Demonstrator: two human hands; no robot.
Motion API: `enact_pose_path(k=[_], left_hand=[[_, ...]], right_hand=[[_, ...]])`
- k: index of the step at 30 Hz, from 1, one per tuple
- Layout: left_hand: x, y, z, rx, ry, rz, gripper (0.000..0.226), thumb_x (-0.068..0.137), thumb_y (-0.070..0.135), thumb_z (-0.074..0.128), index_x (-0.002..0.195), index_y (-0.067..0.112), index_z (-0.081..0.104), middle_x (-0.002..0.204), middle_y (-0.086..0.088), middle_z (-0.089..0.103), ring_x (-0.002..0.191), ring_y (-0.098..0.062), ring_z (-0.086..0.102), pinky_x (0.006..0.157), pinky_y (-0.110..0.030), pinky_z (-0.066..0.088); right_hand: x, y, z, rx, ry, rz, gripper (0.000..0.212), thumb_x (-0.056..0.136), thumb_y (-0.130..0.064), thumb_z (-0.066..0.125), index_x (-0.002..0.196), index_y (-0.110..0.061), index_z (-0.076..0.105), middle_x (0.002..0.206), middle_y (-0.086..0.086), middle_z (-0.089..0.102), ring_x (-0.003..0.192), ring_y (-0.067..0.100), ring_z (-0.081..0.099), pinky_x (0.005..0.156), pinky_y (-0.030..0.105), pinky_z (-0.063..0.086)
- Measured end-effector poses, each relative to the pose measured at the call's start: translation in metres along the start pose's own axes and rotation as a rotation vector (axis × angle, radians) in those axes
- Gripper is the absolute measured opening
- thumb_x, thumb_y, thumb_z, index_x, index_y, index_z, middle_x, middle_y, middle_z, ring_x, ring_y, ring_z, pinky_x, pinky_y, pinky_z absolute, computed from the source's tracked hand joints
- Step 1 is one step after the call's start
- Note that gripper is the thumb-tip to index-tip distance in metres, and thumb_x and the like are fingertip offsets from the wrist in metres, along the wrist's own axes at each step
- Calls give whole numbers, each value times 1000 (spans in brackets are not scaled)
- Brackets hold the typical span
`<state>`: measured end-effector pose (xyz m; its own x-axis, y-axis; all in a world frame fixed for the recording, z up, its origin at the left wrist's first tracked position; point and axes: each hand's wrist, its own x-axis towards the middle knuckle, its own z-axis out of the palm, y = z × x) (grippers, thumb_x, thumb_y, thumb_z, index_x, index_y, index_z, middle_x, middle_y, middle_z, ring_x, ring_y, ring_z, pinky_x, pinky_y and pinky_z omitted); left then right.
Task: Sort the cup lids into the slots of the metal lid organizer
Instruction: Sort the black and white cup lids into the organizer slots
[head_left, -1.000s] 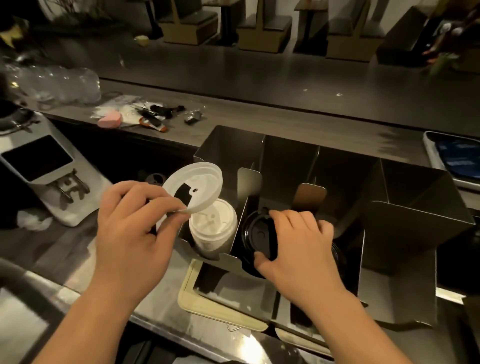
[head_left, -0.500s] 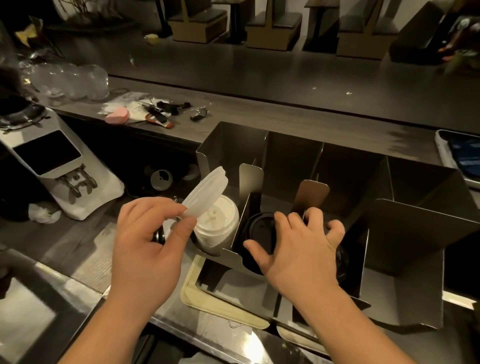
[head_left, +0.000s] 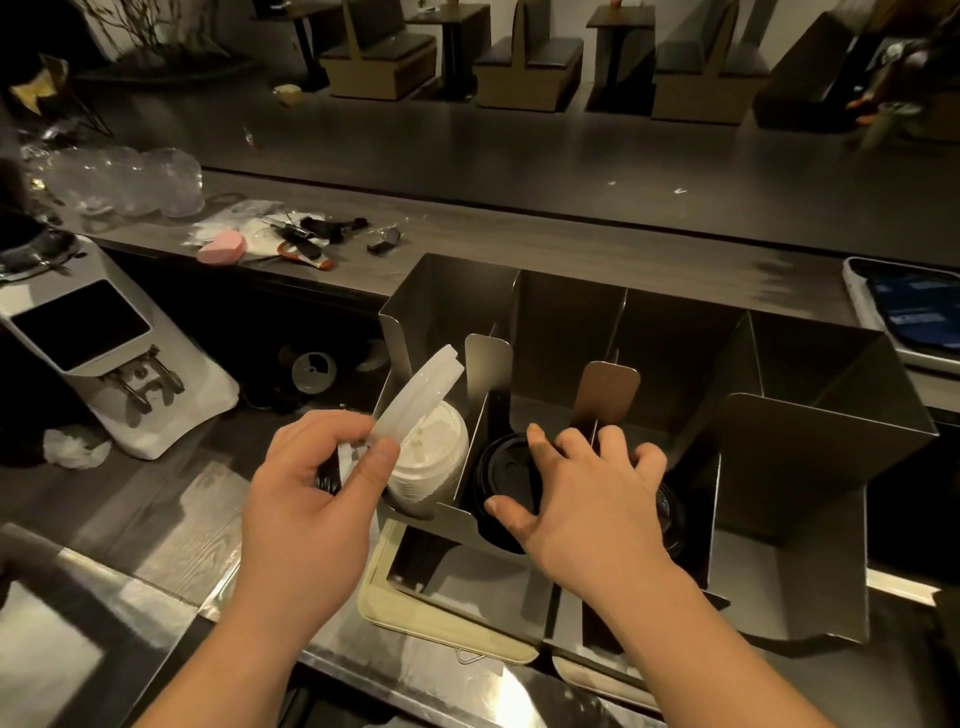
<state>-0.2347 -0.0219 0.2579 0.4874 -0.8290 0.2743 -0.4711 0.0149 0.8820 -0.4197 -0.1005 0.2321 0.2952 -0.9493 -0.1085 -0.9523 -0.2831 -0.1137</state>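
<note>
The metal lid organizer stands on the counter with several slots side by side. My left hand pinches a white lid between thumb and fingers, held on edge over the leftmost slot. A stack of white lids lies in that slot. In the second slot lies a stack of black lids. My right hand is spread above the black lids with fingers apart, holding nothing. More dark lids show in the third slot, mostly hidden by that hand.
A white coffee grinder stands at the left. Clear plastic cups, a pink item and small tools lie on the raised ledge behind. A device with a blue screen sits at the far right. A cream tray lies under the organizer.
My left hand has tilted the white lid from nearly flat to on edge and lowered it toward the left slot. My right hand has let go of the black lids and spread its fingers.
</note>
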Motion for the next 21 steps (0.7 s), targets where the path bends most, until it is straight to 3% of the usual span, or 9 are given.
enact_pose_path(k=[3,5,7,10,13,17,21], left_hand=[[0,10,-2,-196,-12,-155,13,79,43,64,84,34,72,90,4,71,84,-18,68,67,-39,54],[3,14,-5,-318,-39,-271,11,84,35,64,85,28,73,92,-1,74,86,-22,70,69,-35,55],[5,15,-9,-418,-114,-410,15,90,29,62,94,19,72,99,-11,74,95,-33,69,77,-42,57],[7,13,-14,-548,-253,-578,23,88,28,63,102,11,71,104,-22,71,90,-40,69,78,-49,55],[7,12,-17,-680,-409,-647,24,89,25,70,104,6,68,98,-23,67,83,-35,65,72,-44,55],[10,3,-23,-825,-541,-700,29,93,22,66,112,0,62,103,-25,64,87,-37,65,74,-45,58],[14,-5,-23,-837,-403,-751,30,91,28,64,110,5,68,103,-21,66,89,-35,65,79,-46,56]], right_hand=[[-2,1,-3,23,6,5,83,85,-82,30,153,-35,20,139,-8,44,129,24,28,105,49,22],[-6,2,-5,57,70,-2,82,85,-81,29,153,-36,20,142,-11,44,131,23,28,103,47,23],[-13,1,-7,125,222,-48,75,86,-75,41,149,-36,33,139,-13,49,128,20,34,100,44,29],[-20,-2,-14,505,359,-253,60,83,-61,61,136,-35,49,128,-20,50,119,7,42,99,34,42],[-19,-11,-23,835,258,-417,76,74,-57,73,140,-40,40,140,-29,34,132,1,37,104,31,44],[-5,-22,-21,840,266,-489,81,73,-49,82,141,-40,39,147,-25,34,141,4,31,113,38,39],[10,-38,-7,810,411,-374,71,71,-63,73,132,-38,48,133,-25,48,127,1,41,106,35,41]])
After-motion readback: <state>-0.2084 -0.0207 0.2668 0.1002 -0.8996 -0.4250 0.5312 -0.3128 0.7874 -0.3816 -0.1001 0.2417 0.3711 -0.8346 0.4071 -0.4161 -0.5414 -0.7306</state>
